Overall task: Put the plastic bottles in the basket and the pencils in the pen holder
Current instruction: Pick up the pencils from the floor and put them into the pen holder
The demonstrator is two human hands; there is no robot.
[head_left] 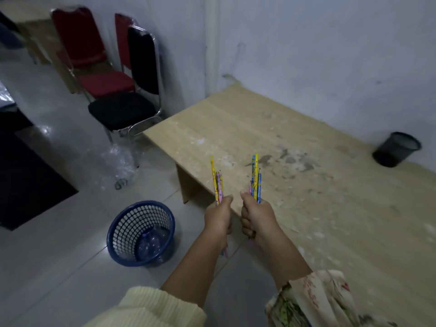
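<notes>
My left hand (218, 217) grips a bunch of yellow and pink pencils (216, 179), held upright over the table's near-left corner. My right hand (256, 214) grips a second bunch of blue and yellow pencils (256, 177), also upright, just to the right. A black mesh pen holder (396, 149) stands on the table at the far right, near the wall. On the floor to the left stands a blue perforated basket (122, 230) with clear plastic bottles (151, 241) inside.
The light wooden table (306, 161), stained and scuffed, runs along the white wall. Red and black chairs (122, 107) stand stacked at the back left. Crumpled clear plastic (120, 164) lies on the tiled floor by the chair legs. A dark mat (28, 175) lies at the left.
</notes>
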